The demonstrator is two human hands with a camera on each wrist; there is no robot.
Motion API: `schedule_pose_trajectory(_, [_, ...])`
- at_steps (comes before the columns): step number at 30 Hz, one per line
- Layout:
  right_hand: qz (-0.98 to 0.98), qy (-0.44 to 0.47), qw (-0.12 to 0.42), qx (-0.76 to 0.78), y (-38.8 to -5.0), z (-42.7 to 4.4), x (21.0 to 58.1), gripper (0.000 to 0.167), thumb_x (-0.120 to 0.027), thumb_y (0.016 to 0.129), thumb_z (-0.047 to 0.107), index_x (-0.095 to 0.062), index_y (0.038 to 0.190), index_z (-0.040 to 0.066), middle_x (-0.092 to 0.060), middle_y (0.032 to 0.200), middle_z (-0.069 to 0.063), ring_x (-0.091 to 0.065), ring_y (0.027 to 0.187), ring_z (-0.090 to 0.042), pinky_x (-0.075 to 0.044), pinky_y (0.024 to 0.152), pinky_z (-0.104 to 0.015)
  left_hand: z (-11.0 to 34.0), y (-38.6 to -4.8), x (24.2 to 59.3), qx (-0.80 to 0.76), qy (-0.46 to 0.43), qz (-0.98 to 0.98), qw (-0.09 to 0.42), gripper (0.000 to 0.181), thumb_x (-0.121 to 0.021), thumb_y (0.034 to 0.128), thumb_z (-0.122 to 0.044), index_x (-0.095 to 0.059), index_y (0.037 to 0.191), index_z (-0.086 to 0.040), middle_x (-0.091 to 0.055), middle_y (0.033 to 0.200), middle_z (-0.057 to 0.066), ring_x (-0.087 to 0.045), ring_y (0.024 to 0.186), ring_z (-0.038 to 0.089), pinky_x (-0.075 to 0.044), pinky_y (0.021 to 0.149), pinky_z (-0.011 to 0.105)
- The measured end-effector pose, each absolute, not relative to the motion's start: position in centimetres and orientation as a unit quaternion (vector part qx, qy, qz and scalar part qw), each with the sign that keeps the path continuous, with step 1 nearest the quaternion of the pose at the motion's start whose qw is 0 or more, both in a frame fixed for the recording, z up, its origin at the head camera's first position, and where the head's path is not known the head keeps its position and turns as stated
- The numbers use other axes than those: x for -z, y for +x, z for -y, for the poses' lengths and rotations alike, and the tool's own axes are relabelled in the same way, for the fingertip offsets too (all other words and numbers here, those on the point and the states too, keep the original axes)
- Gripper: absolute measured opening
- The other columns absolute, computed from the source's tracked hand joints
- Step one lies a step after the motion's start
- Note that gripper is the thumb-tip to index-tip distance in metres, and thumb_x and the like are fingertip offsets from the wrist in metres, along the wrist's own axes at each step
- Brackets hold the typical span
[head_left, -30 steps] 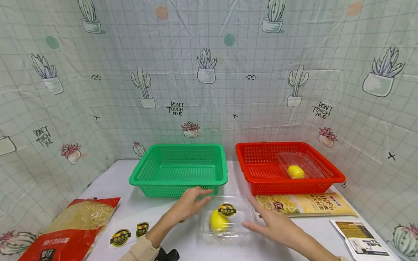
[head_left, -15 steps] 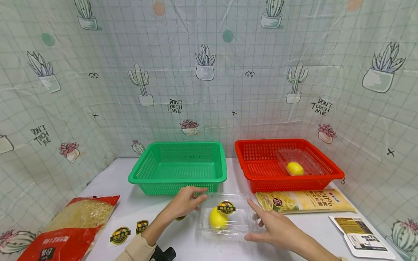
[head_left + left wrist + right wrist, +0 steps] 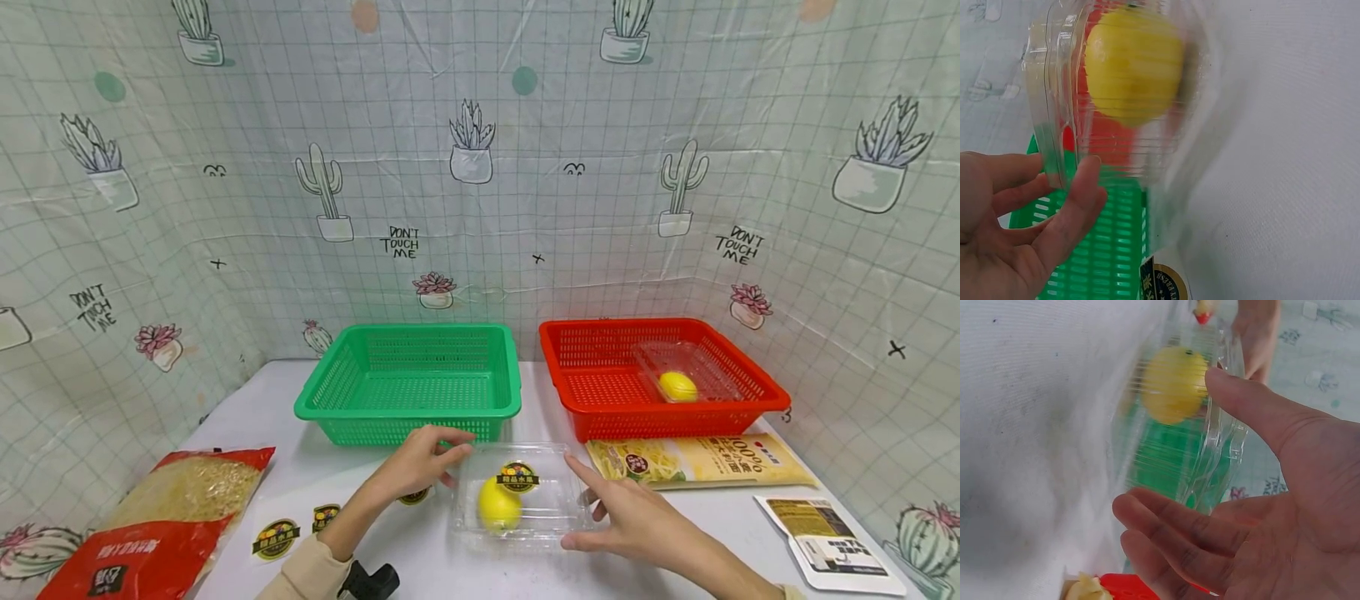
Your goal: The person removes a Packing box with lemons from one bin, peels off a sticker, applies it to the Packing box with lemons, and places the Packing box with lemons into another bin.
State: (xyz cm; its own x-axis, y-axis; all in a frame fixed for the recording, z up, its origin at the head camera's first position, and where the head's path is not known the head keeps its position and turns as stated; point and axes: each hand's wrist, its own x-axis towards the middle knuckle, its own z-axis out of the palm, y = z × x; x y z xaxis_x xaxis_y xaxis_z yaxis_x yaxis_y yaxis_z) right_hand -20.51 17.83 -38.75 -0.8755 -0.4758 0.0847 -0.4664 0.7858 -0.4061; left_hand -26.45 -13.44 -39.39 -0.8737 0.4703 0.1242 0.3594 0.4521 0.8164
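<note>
Clear box, head view: the lidded clear box [image 3: 555, 505] lay between the two hands on the white worktop [image 3: 480, 577], its longer side apparently running left to right; the yellow fruit [image 3: 498, 504] sat in its left half, the sticker [image 3: 517, 477] on the lid.
Hands, head view: the left hand [image 3: 420, 462] was at the far left corner, the right hand [image 3: 626, 514] along the right side; neither was plainly nearer.
Worktop and room, head view: the green basket [image 3: 408, 413] stood just beyond the left hand, the red basket [image 3: 667, 408] far right with the noodle packet [image 3: 705, 463] before it; bare worktop lay on the near side.
Box corner, left wrist view: the thumb and loosely bent fingers stood apart, about the box's corner; blur made firm contact hard to tell.
Box side, right wrist view: the thumb met the rim, the other fingers reaching out below it, spread from the thumb and not clamped; whether the base bore on the worktop could not be told.
</note>
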Motion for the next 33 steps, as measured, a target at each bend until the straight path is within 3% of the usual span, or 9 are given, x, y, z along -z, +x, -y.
schedule_pose_trajectory(6, [-0.937, -0.254, 0.027, 0.239, -20.4, -18.3, 37.7, 0.1, -0.077, 0.073, 0.061, -0.037, 0.152, 0.016, -0.072, 0.099, 0.008, -0.062, 0.082, -0.003, -0.047, 0.065, -0.024, 13.6, -26.4, 38.9, -0.5, 0.231, -0.831, 0.077, 0.039, -0.054, 0.1017, -0.021, -0.059, 0.13, 0.004, -0.063, 0.121, 0.03, -0.072, 0.065, 0.031, -0.06, 0.063, 0.031])
schedule_pose_trajectory(12, [-0.931, -0.235, 0.047, 0.275, -20.5, -18.7, 36.3, 0.095, -0.079, 0.074, 0.055, -0.037, 0.152, 0.02, -0.07, 0.106, 0.001, -0.062, 0.088, -0.008, -0.049, 0.066, -0.022, 13.5, -26.0, 38.1, -0.529, 0.212, -0.816, 0.092, 0.038, -0.056, 0.1009, -0.024, -0.062, 0.128, 0.001, -0.062, 0.122, 0.028, -0.07, 0.072, 0.025, -0.061, 0.062, 0.035])
schedule_pose_trajectory(17, [-0.922, -0.253, 0.025, 0.293, -21.0, -19.5, 35.2, 0.094, -0.079, 0.076, 0.053, -0.035, 0.153, 0.022, -0.068, 0.114, -0.005, -0.062, 0.089, -0.01, -0.052, 0.069, -0.022, 13.6, -25.8, 37.0, -0.546, 0.205, -0.806, 0.099, 0.039, -0.059, 0.0987, -0.03, -0.064, 0.127, -0.004, -0.065, 0.104, 0.02, -0.069, 0.06, 0.023, -0.061, 0.067, 0.037])
schedule_pose_trajectory(21, [-0.909, -0.268, 0.01, 0.319, -21.5, -20.1, 34.6, 0.09, -0.079, 0.077, 0.049, -0.037, 0.152, 0.022, -0.067, 0.116, -0.007, -0.064, 0.086, -0.005, -0.056, 0.072, -0.023, 13.9, -26.0, 36.1, -0.558, 0.203, -0.797, 0.109, 0.043, -0.06, 0.098, -0.034, -0.062, 0.129, -0.004, -0.063, 0.097, 0.014, -0.068, 0.064, 0.023, -0.061, 0.071, 0.036])
schedule_pose_trajectory(26, [-0.881, -0.282, 0.008, 0.38, -22.5, -20.3, 34.4, 0.079, -0.078, 0.082, 0.037, -0.043, 0.149, 0.012, -0.067, 0.113, -0.014, -0.068, 0.082, -0.006, -0.058, 0.068, -0.023, 14.3, -26.5, 35.3, -0.577, 0.202, -0.78, 0.134, 0.044, -0.06, 0.0978, -0.033, -0.06, 0.132, -0.005, -0.06, 0.115, 0.017, -0.06, 0.076, 0.017, -0.061, 0.071, 0.038])
schedule_pose_trajectory(30, [-0.876, -0.282, -0.02, 0.391, -23.5, -20.0, 34.4, 0.071, -0.078, 0.083, 0.035, -0.05, 0.144, 0.011, -0.066, 0.121, -0.015, -0.068, 0.084, -0.006, -0.057, 0.072, -0.02, 14.7, -26.9, 34.5, -0.574, 0.21, -0.776, 0.155, 0.046, -0.063, 0.0962, -0.035, -0.059, 0.135, -0.011, -0.053, 0.138, 0.019, -0.056, 0.07, 0.014, -0.061, 0.067, 0.037])
schedule_pose_trajectory(33, [-0.87, -0.287, -0.032, 0.4, -24.1, -19.5, 34.2, 0.069, -0.077, 0.084, 0.035, -0.051, 0.143, 0.013, -0.066, 0.12, -0.015, -0.068, 0.08, -0.007, -0.058, 0.072, -0.023, 15.0, -27.1, 33.9, -0.562, 0.217, -0.782, 0.162, 0.047, -0.064, 0.0951, -0.036, -0.057, 0.137, -0.015, -0.051, 0.144, 0.017, -0.056, 0.063, 0.014, -0.059, 0.06, 0.036])
